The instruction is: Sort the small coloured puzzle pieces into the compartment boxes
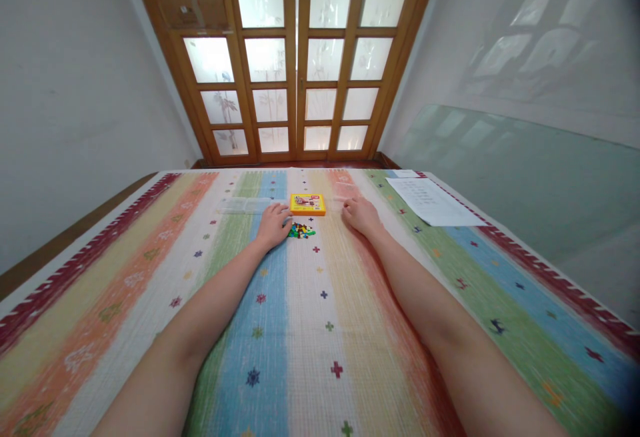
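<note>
— Your left hand (274, 226) sat half-curled at the coloured pieces (303, 231), any hold unclear. Your right hand (361, 215): loosely curled on the tablecloth (305, 357), contents hidden.
— Hazard?
— A left-finger sweep might have scattered the pieces.
— Axis?
— They lay lengthwise left to right, no clear heading, before the yellow box (307, 205).

A person's left arm (210, 313) and right arm (425, 297), both bare as far as the view shows, smooth in outline, broad at the lower edge and tapering to slim wrists (376, 231). The left hand (273, 226) and right hand (362, 215) are bare too, compact and rounded; nails are too small to make out.
</note>
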The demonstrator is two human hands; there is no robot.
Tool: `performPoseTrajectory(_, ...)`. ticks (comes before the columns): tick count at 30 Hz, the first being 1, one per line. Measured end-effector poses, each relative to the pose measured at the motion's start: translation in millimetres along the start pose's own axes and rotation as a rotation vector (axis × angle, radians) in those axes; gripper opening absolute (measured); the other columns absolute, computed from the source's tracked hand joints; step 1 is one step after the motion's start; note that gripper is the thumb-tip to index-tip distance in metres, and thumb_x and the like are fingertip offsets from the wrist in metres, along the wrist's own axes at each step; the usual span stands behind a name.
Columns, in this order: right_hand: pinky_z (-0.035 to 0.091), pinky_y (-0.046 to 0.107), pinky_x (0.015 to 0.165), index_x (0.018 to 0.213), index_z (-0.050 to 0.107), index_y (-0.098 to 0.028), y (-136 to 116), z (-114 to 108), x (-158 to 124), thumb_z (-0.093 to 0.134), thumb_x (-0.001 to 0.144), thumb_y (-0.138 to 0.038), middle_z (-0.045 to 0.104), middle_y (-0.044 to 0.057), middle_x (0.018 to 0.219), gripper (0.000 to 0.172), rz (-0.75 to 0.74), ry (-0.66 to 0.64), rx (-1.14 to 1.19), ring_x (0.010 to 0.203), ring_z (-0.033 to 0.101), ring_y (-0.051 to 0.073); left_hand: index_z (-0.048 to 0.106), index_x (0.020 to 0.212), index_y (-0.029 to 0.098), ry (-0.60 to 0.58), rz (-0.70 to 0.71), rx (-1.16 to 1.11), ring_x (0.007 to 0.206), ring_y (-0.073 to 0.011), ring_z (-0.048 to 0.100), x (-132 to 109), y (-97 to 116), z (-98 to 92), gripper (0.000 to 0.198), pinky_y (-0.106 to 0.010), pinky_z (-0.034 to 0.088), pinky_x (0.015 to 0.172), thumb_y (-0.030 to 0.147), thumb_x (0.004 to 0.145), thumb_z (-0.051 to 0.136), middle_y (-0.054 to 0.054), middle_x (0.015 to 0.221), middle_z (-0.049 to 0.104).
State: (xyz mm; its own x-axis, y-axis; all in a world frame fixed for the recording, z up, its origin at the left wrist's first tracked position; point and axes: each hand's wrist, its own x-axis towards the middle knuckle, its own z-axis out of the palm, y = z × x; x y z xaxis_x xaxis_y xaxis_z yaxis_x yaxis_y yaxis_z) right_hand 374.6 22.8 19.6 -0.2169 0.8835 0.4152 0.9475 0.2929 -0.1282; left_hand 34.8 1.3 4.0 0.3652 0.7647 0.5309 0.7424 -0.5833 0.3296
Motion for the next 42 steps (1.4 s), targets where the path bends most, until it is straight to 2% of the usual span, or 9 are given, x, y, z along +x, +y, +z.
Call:
performPoseTrajectory(3,0.048,0.041,0.094,0.103,0.075,-0.02,-12.9,-1.7,0.8,0.051,0.1,-0.03,0.072,0.014,0.107,0.026,-0.048,0.05,0.04,0.103,0.063,0.029,0.076,0.112,0.024,0.001,0.01,-0.008,0.131,-0.0312,0.053,0.3,0.4,-0.3,0.026,-0.059,0.035,0.12,0.028,0.093,0.058,-0.01,0.125,0.071)
performPoseTrajectory(7,0.046,0.041,0.099,0.111,0.073,-0.022,-35.1,0.1,0.4,0.051,0.102,-0.031,0.073,0.012,0.111,0.026,-0.184,0.004,0.125,0.108,0.062,0.027,0.076,0.114,0.021,-0.008,-0.007,-0.033,0.132,-0.0335,0.053,-0.1,-2.2,2.4,0.028,-0.059,0.036,0.12,0.029,0.094,0.057,-0.012,0.116,0.075)
performPoseTrajectory(11,0.046,0.041,0.097,0.117,0.071,-0.02,-51.5,4.1,-2.2,0.055,0.101,-0.033,0.074,0.012,0.109,0.026,-0.226,-0.039,0.102,0.106,0.063,0.028,0.075,0.118,0.019,-0.009,-0.067,-0.07,0.136,-0.0364,0.05,-1.0,-2.6,5.1,0.032,-0.061,0.035,0.12,0.029,0.092,0.06,-0.014,0.122,0.074)
performPoseTrajectory(18,0.046,0.039,0.095,0.114,0.072,-0.02,-59.2,5.4,-5.7,0.056,0.101,-0.036,0.075,0.012,0.108,0.026,-0.167,-0.019,0.087,0.104,0.064,0.026,0.074,0.121,0.023,0.043,-0.08,-0.078,0.134,-0.0348,0.055,-0.3,4.2,4.9,0.032,-0.062,0.032,0.121,0.031,0.093,0.06,-0.011,0.122,0.075)
performPoseTrajectory(23,0.045,0.038,0.095,0.112,0.074,-0.02,-66.0,-0.8,-6.0,0.052,0.104,-0.035,0.075,0.012,0.107,0.029,-0.098,-0.023,0.116,0.102,0.065,0.026,0.075,0.118,0.021,0.055,-0.154,-0.14,0.126,-0.0305,0.061,2.7,4.0,6.4,0.031,-0.054,0.041,0.118,0.031,0.092,0.061,-0.01,0.12,0.075)
performPoseTrajectory(26,0.044,0.037,0.094,0.111,0.075,-0.019,-69.4,-4.7,-5.7,0.051,0.104,-0.033,0.075,0.012,0.108,0.029,-0.052,-0.025,0.12,0.102,0.065,0.026,0.075,0.117,0.02,0.058,-0.223,-0.218,0.121,-0.0266,0.065,3.7,4.5,6.7,0.03,-0.046,0.044,0.116,0.03,0.094,0.059,-0.009,0.123,0.075)
performPoseTrajectory(31,0.044,0.037,0.097,0.119,0.072,-0.019,-68.7,-4.7,-7.2,0.057,0.101,-0.031,0.073,0.013,0.113,0.026,-0.02,-0.004,0.142,0.106,0.063,0.026,0.075,0.117,0.022,0.077,-0.333,-0.399,0.121,-0.0253,0.066,4.6,4.9,11.3,0.028,-0.043,0.047,0.114,0.029,0.095,0.06,-0.006,0.126,0.074)
performPoseTrajectory(36,0.045,0.036,0.095,0.13,0.067,-0.02,-69.5,-2.8,-10.6,0.061,0.099,-0.028,0.068,0.014,0.118,0.032,-0.005,0.013,0.15,0.108,0.061,0.027,0.072,0.121,0.02,0.095,-0.331,-0.618,0.119,-0.023,0.067,7.5,-1.6,23.3,0.032,-0.041,0.05,0.111,0.025,0.092,0.06,-0.008,0.13,0.072)
performPoseTrajectory(42,0.046,0.035,0.091,0.129,0.067,-0.018,-73.6,-2.5,-11.8,0.059,0.101,-0.029,0.066,0.013,0.113,0.031,-0.002,0.001,0.141,0.103,0.061,0.026,0.069,0.126,0.019,0.083,-0.339,-0.675,0.119,-0.0232,0.067,8.8,-2.9,29.0,0.037,-0.042,0.051,0.11,0.023,0.09,0.062,-0.011,0.135,0.068)
